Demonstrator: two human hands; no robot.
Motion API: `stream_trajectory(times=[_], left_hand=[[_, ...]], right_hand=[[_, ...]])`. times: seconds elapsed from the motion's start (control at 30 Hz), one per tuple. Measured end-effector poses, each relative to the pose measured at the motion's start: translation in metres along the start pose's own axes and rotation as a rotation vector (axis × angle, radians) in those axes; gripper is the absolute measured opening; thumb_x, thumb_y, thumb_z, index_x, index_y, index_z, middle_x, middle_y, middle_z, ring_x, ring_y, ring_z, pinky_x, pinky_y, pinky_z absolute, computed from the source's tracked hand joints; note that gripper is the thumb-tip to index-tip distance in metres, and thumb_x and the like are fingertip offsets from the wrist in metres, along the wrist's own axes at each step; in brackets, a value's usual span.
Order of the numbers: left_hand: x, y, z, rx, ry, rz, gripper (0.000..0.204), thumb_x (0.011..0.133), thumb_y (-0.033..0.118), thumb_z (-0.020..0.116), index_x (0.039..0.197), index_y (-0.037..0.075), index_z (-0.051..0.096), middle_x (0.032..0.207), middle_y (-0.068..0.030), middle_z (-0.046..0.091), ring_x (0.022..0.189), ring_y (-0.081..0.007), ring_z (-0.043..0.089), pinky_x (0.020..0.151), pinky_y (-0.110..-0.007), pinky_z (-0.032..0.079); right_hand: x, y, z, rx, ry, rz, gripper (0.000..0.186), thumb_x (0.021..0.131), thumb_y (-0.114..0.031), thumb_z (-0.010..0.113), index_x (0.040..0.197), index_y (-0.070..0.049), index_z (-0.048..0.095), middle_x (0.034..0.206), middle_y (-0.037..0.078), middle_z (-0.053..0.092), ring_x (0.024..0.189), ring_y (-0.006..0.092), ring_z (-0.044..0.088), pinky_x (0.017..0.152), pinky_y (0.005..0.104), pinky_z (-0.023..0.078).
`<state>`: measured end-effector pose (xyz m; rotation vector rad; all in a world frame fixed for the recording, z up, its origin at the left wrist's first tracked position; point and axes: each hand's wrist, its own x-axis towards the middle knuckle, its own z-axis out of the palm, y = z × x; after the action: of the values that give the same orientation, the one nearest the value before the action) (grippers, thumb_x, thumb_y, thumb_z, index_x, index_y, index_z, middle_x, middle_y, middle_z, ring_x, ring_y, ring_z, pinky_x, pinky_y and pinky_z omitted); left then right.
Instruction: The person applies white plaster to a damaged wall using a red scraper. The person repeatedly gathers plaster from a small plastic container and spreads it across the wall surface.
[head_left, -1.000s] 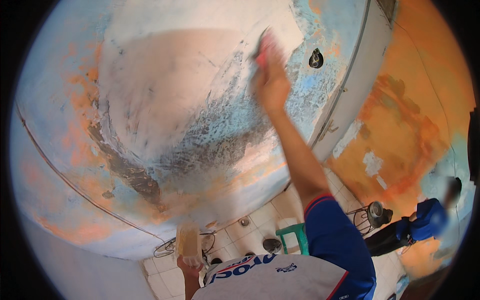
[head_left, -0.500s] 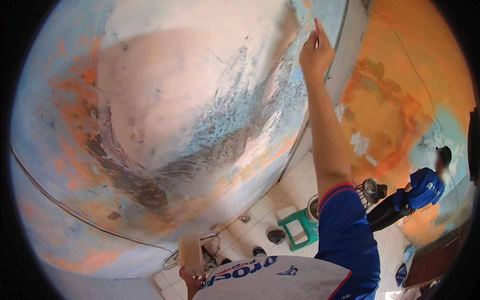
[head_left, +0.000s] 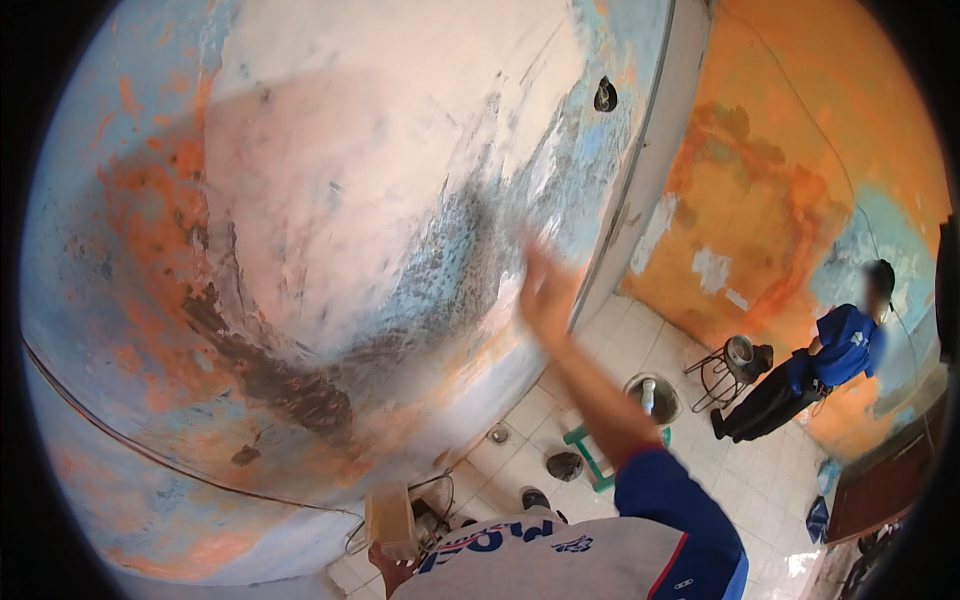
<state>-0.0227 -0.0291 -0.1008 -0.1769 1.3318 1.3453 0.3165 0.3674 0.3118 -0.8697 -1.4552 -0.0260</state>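
Observation:
My right hand (head_left: 546, 290) is smeared by motion, raised in front of the wall (head_left: 340, 200). A reddish blur at its fingers fits the thin red-handled tool it gripped a moment ago; the tool's far end cannot be made out. The wall has a large smooth pale patch, with rough, dark-streaked blue and orange paint along its right and lower edges. Low in view, my left hand (head_left: 385, 567) grips a translucent yellowish plastic tub (head_left: 388, 515) at its lower end. What the tub holds cannot be made out.
Below, a green stool (head_left: 600, 470) stands beside a bucket (head_left: 668, 398) and a dark round object (head_left: 565, 466) on the tiled floor. A person (head_left: 850, 340) in blue stands right, near a metal stand (head_left: 715, 375). Cable (head_left: 190, 465) runs along the wall. A black fitting (head_left: 605, 95) sits higher up.
My right hand has swept down and to the left from high on the wall, uncovering the black fitting. My left hand still holds the tub. The view has shifted slightly.

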Motion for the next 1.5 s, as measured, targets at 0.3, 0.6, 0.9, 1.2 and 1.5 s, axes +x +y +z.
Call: stream_trajectory(times=[0.3, 0.6, 0.9, 1.2, 1.5], left_hand=[[0.012, 0.027, -0.019, 0.117, -0.044, -0.011, 0.072, 0.080, 0.055, 0.065, 0.140, 0.032, 0.032, 0.144, -0.0059, 0.033, 0.130, -0.0376, 0.037, 0.087, -0.071, 0.046], [0.021, 0.033, -0.007, 0.000, 0.166, -0.044, 0.066, 0.082, 0.052, 0.064, 0.136, 0.027, 0.037, 0.138, -0.0082, 0.040, 0.126, -0.0371, 0.041, 0.085, -0.067, 0.047], [0.009, 0.040, 0.000, 0.050, 0.182, -0.015, 0.058, 0.084, 0.049, 0.062, 0.132, 0.021, 0.043, 0.132, -0.0095, 0.046, 0.120, -0.0349, 0.048, 0.085, -0.062, 0.049], [-0.007, 0.031, 0.007, 0.061, 0.235, 0.022, 0.052, 0.087, 0.046, 0.061, 0.127, 0.016, 0.049, 0.125, -0.0107, 0.053, 0.113, -0.0327, 0.054, 0.085, -0.056, 0.050], [-0.026, 0.024, 0.032, 0.055, 0.245, 0.117, 0.046, 0.089, 0.043, 0.060, 0.123, 0.012, 0.055, 0.120, -0.0100, 0.057, 0.109, -0.0307, 0.057, 0.084, -0.051, 0.052]], right_hand=[[0.252, 0.017, -0.005, -0.168, 0.231, -0.179, 0.034, 0.097, -0.011, 0.058, 0.129, -0.006, 0.067, 0.104, 0.018, 0.075, 0.082, 0.0232, 0.073, 0.078, 0.0328, 0.055], [-0.072, -0.033, 0.029, 0.057, -0.138, -0.056, 0.032, 0.094, 0.004, 0.053, 0.122, -0.001, 0.068, 0.124, 0.021, 0.068, 0.122, 0.0327, 0.063, 0.103, 0.0411, 0.049], [0.282, 0.009, -0.044, -0.133, 0.293, -0.247, 0.035, 0.097, -0.009, 0.053, 0.129, -0.009, 0.067, 0.083, 0.013, 0.071, 0.066, 0.0166, 0.062, 0.066, 0.0328, 0.050], [-0.119, -0.045, 0.044, 0.034, -0.323, -0.164, 0.043, 0.081, 0.009, 0.060, 0.121, -0.007, 0.069, 0.121, 0.019, 0.069, 0.112, 0.0360, 0.067, 0.098, 0.0422, 0.053], [0.235, -0.002, -0.054, -0.275, 0.298, -0.181, 0.029, 0.102, -0.015, 0.052, 0.123, -0.007, 0.070, 0.080, 0.021, 0.070, 0.062, 0.0255, 0.065, 0.061, 0.0386, 0.049]])
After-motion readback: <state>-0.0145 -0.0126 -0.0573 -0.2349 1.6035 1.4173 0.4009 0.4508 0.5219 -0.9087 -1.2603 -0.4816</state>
